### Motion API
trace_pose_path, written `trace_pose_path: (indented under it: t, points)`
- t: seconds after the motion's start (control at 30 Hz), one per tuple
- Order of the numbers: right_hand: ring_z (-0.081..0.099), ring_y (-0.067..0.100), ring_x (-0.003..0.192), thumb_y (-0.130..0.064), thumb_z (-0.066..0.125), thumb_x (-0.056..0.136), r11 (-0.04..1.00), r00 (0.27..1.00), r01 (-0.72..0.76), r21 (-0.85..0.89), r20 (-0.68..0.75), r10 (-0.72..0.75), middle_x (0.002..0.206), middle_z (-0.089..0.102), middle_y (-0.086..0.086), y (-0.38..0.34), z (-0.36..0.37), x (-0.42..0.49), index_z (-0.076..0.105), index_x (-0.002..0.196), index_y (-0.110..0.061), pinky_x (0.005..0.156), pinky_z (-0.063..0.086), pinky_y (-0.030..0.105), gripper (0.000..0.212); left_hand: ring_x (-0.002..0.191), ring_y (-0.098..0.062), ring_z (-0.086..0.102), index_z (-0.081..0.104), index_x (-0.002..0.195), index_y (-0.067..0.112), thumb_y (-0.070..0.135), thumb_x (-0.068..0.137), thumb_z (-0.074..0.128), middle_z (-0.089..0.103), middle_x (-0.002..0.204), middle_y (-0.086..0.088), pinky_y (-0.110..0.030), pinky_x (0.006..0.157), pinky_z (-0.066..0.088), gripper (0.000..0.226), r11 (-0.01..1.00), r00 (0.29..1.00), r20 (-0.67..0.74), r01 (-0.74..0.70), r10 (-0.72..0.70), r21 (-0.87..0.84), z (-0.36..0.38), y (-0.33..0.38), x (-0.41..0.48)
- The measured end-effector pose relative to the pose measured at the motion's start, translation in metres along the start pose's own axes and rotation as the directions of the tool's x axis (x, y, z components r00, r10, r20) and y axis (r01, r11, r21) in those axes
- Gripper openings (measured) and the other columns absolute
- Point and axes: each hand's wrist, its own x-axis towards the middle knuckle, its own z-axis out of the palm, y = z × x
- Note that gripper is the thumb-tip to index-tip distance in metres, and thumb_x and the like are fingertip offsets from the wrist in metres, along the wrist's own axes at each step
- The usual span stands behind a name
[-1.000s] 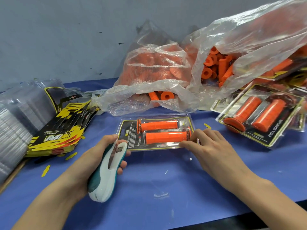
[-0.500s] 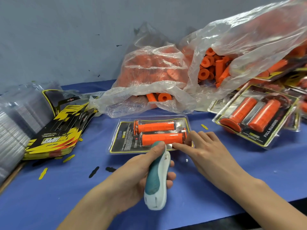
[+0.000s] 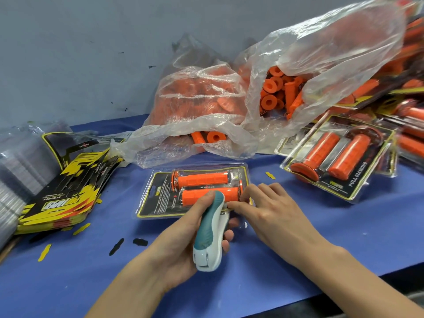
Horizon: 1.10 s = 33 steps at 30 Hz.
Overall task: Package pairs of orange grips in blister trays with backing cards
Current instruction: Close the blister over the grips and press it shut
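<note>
Blue cloth covers the surface (image 3: 344, 237) where the filled blister pack (image 3: 160, 203) lies; the left hand (image 3: 183, 244) grips a stapler (image 3: 212, 230) at its near edge, which the right hand (image 3: 270, 214) pinches, so the layers should be kept flush before squeezing.

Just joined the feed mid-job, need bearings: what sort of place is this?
Probably a small packing bench in a workshop: bulk bags of loose orange grips, a stack of printed backing cards, and finished blister packs piled on a blue-covered table.

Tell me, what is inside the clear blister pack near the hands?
Two orange grips over a black backing card. The stapler and left hand cover its near edge.
</note>
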Motion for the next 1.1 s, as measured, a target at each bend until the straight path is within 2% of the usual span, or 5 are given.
trace_pose_path:
  t: [0.2, 0.6, 0.9, 1.0, 1.1]
  points:
    - [0.055, 0.023, 0.074, -0.009, 0.063, 0.077, 1.000, 0.999, 0.002, 0.015, -0.036, -0.002, 0.091, 0.061, 0.000, 0.001, -0.001, 0.000, 0.071, 0.105, -0.026, 0.067, 0.048, 0.037, 0.034, 0.058, -0.013, 0.052, 0.077, 0.094, 0.008, 0.054, 0.087, 0.063, 0.061, 0.088, -0.015, -0.020, 0.046, 0.048, 0.048, 0.995, 0.998, 0.061, 0.029, -0.023, -0.097, 0.003, -0.002, 0.003]
    - [0.055, 0.021, 0.075, -0.015, 0.048, 0.086, 1.000, 0.998, 0.031, -0.001, -0.055, -0.031, 0.090, 0.061, 0.000, -0.001, 0.000, -0.001, 0.072, 0.103, -0.025, 0.069, 0.047, 0.035, 0.031, 0.060, -0.014, 0.052, 0.078, 0.095, 0.012, 0.053, 0.090, 0.059, 0.062, 0.085, -0.012, -0.020, 0.050, 0.049, 0.046, 0.998, 0.999, 0.010, -0.043, 0.042, 0.056, 0.004, -0.007, 0.006]
    - [0.054, 0.021, 0.073, -0.025, 0.066, 0.089, 1.000, 0.997, 0.012, 0.015, -0.078, -0.010, 0.087, 0.060, -0.001, -0.002, 0.001, 0.002, 0.070, 0.097, -0.023, 0.068, 0.048, 0.036, 0.010, 0.055, -0.018, 0.057, 0.073, 0.095, 0.000, 0.047, 0.086, 0.064, 0.062, 0.079, -0.016, -0.024, 0.048, 0.052, 0.049, 0.997, 0.993, -0.094, -0.064, 0.068, 0.041, 0.006, -0.010, 0.007]
    - [0.059, 0.023, 0.092, -0.028, 0.070, 0.082, 0.997, 0.995, -0.081, 0.019, -0.065, 0.082, 0.108, 0.063, 0.001, -0.006, 0.005, 0.004, 0.066, 0.115, -0.020, 0.078, 0.050, 0.039, 0.035, 0.055, -0.019, 0.056, 0.069, 0.101, -0.001, 0.048, 0.086, 0.065, 0.060, 0.080, -0.017, -0.026, 0.048, 0.051, 0.052, 0.997, 0.993, -0.100, -0.065, 0.069, 0.039, 0.005, -0.010, 0.009]
    - [0.058, 0.025, 0.111, -0.027, 0.053, 0.083, 0.998, 0.999, -0.054, 0.020, 0.008, 0.054, 0.126, 0.059, 0.000, -0.008, 0.004, 0.008, 0.058, 0.131, -0.022, 0.087, 0.048, 0.040, 0.049, 0.056, -0.021, 0.057, 0.069, 0.103, -0.001, 0.048, 0.085, 0.065, 0.059, 0.081, -0.018, -0.027, 0.049, 0.051, 0.052, 0.996, 0.992, -0.095, -0.076, 0.080, 0.048, 0.004, -0.010, 0.010]
